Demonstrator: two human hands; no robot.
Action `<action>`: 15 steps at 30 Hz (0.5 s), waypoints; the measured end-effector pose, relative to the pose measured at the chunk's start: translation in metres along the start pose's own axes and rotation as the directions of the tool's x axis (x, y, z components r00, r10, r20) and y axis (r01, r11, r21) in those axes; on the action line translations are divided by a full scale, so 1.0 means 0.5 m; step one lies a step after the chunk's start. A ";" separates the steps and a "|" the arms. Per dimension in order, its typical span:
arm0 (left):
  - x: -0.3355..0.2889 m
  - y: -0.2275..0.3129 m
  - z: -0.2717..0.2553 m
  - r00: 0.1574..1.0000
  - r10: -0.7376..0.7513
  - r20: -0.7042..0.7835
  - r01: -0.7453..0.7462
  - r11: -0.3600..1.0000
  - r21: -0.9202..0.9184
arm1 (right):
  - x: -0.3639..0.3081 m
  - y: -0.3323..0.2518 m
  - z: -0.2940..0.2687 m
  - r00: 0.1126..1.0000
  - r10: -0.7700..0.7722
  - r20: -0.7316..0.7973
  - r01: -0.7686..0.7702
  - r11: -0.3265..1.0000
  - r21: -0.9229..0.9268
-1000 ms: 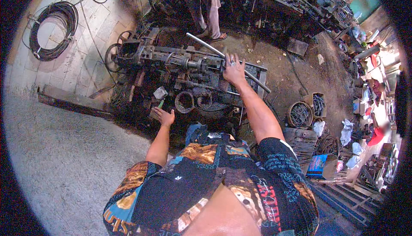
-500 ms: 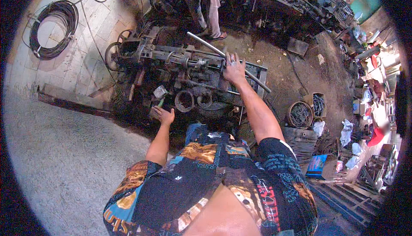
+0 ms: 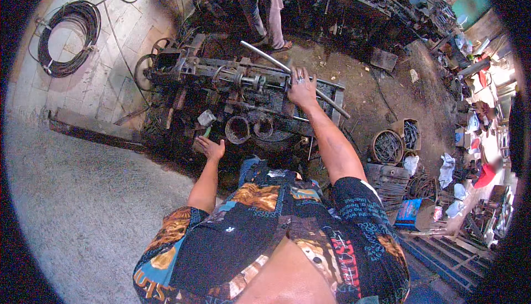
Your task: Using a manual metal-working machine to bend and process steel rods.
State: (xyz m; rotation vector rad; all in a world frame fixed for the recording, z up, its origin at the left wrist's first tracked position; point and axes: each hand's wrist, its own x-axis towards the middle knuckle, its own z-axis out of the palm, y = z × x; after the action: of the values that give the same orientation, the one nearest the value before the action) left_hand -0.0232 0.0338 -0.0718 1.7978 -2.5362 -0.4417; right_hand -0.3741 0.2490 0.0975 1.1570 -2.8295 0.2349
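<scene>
A dark, greasy machine with rails, a shaft and round parts lies across the middle in front of me. My right hand is over its right end, fingers curled over a long bare metal bar that sticks out on both sides of the hand. A ring shows on one finger. My left hand is at the machine's near left side, thumb and fingers apart. Just beyond its fingertips is a small green piece, below a pale block. Whether those fingertips touch the machine, I cannot tell.
Another person's legs stand behind the machine. A coiled black cable lies on the tiles at left. At right are a round basket of metal pieces, a box and rod bundles. A cluttered bench runs along the back.
Very little differs. The bar's near end has shifted very slightly to the right; both hands stay in nearly the same places.
</scene>
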 end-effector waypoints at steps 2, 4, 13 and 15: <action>-0.002 0.004 -0.005 1.000 -0.017 0.014 0.016 1.000 0.018 | 0.000 0.002 0.004 1.000 -0.002 0.001 0.002 1.000 -0.003; -0.008 0.016 -0.017 0.999 -0.031 0.030 0.030 0.999 0.036 | -0.001 0.006 0.010 1.000 -0.002 0.003 0.002 1.000 -0.009; -0.008 0.015 -0.018 1.000 -0.009 0.029 0.008 0.999 0.052 | 0.002 0.011 0.026 0.998 0.000 -0.067 0.000 1.000 -0.003; -0.010 0.025 -0.027 0.992 -0.081 0.092 0.079 0.996 0.031 | 0.001 0.012 0.025 0.997 -0.004 -0.081 0.006 1.000 0.026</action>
State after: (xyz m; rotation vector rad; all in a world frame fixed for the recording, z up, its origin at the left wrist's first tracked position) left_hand -0.0308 0.0390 -0.0551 1.9387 -2.5492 -0.5072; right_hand -0.3786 0.2508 0.0846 1.1329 -2.7613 0.3122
